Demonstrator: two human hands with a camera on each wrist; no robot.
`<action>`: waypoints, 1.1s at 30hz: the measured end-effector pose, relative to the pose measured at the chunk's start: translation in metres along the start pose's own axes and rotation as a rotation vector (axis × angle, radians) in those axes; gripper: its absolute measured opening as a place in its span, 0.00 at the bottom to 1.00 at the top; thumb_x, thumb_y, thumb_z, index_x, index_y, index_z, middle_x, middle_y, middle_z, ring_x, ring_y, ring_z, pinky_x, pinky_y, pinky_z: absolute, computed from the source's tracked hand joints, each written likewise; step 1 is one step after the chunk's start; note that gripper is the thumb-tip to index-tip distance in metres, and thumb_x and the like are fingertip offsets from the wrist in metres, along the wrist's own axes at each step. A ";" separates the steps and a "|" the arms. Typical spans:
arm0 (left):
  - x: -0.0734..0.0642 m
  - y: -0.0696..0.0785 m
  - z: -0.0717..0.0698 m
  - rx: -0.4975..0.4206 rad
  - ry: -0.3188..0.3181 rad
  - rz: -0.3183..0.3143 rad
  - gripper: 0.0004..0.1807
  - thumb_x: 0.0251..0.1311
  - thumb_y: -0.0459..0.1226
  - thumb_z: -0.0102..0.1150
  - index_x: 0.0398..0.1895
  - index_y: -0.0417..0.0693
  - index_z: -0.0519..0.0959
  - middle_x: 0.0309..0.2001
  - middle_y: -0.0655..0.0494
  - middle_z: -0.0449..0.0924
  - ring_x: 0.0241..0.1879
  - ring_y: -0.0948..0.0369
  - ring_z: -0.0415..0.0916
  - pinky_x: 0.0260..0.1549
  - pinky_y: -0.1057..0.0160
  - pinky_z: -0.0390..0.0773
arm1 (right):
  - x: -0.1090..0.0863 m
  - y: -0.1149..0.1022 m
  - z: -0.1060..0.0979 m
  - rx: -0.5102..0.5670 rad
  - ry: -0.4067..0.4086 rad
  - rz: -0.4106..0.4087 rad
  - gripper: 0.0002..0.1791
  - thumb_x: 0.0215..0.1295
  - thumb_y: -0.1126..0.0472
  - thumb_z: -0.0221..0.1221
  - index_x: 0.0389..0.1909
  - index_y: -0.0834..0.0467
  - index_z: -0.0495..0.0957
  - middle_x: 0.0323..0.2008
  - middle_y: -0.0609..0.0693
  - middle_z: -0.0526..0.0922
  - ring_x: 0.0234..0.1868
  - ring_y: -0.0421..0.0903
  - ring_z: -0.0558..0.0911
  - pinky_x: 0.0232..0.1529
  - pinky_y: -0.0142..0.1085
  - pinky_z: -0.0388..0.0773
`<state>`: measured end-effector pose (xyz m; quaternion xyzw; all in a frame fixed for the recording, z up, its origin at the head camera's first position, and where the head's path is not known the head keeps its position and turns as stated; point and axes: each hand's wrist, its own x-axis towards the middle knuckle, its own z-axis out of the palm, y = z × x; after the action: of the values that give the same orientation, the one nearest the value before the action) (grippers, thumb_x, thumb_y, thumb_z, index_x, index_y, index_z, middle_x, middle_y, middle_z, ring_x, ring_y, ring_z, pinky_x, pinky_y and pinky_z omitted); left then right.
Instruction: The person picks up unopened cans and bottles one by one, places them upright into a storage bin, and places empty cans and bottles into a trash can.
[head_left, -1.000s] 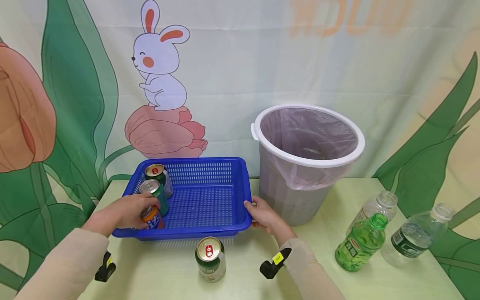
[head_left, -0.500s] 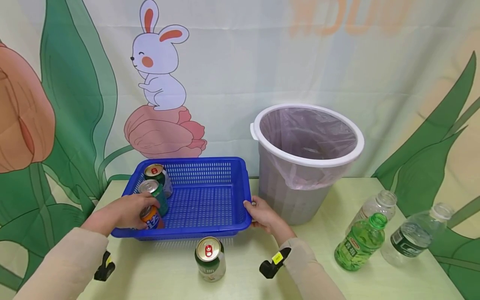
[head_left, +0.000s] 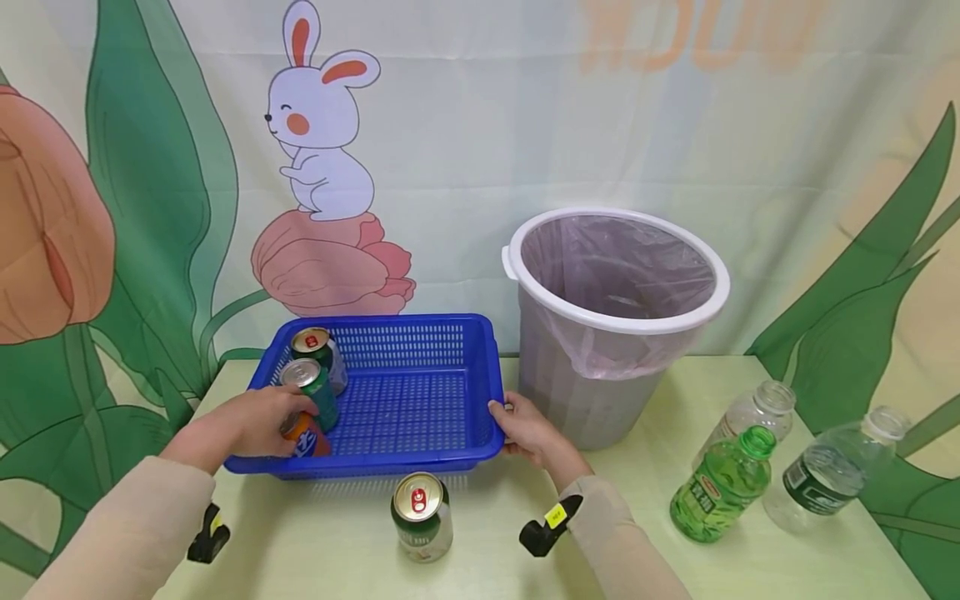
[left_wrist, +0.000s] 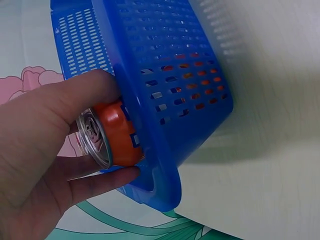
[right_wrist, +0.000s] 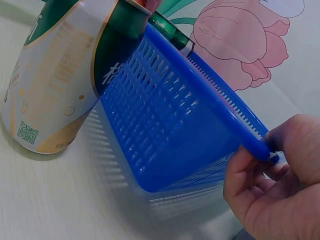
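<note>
A blue plastic basket [head_left: 480, 450] stands on the table. My left hand [head_left: 255, 421] reaches over its front left corner and grips an orange soda can [left_wrist: 122, 135], thumb on one side and fingers on the other. In the head view that hand covers much of the can's top. Behind it, along the basket's left side, stand a teal can [head_left: 322, 404] with a silver lid and a dark green can [head_left: 311, 339] with a gold lid. My right hand [head_left: 532, 433] pinches the basket's right rim between thumb and curled fingers.
A green-and-white can [head_left: 423, 521] stands upright in front of the basket. To the right is a grey bin [head_left: 592, 400] with a pink liner. Farther right stand a green bottle [head_left: 716, 492], a clear bottle [head_left: 825, 479] with a dark label, and another clear bottle [head_left: 772, 408].
The orange can has turned slightly in my left hand, its lettering now facing a little differently. My right hand keeps its place on the rim, and the basket stays put.
</note>
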<state>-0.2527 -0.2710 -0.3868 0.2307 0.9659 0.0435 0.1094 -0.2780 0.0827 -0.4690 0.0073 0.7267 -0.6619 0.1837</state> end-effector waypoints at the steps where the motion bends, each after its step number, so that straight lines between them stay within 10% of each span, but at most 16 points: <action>1: -0.001 0.000 0.000 0.000 0.008 0.004 0.24 0.44 0.38 0.69 0.47 0.44 0.77 0.45 0.46 0.74 0.38 0.53 0.75 0.39 0.49 0.79 | 0.000 0.000 0.000 0.003 -0.001 0.000 0.15 0.71 0.59 0.44 0.49 0.67 0.63 0.28 0.56 0.78 0.19 0.41 0.75 0.19 0.32 0.70; 33: -0.004 0.000 0.004 0.059 0.194 -0.019 0.23 0.41 0.36 0.72 0.45 0.45 0.78 0.42 0.43 0.70 0.36 0.50 0.75 0.32 0.52 0.81 | -0.013 -0.011 0.002 -0.022 -0.016 -0.015 0.16 0.71 0.59 0.43 0.50 0.69 0.62 0.24 0.49 0.75 0.19 0.40 0.73 0.20 0.32 0.68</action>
<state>-0.2482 -0.2722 -0.3898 0.2193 0.9750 0.0359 0.0087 -0.2681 0.0824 -0.4555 -0.0057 0.7325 -0.6552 0.1846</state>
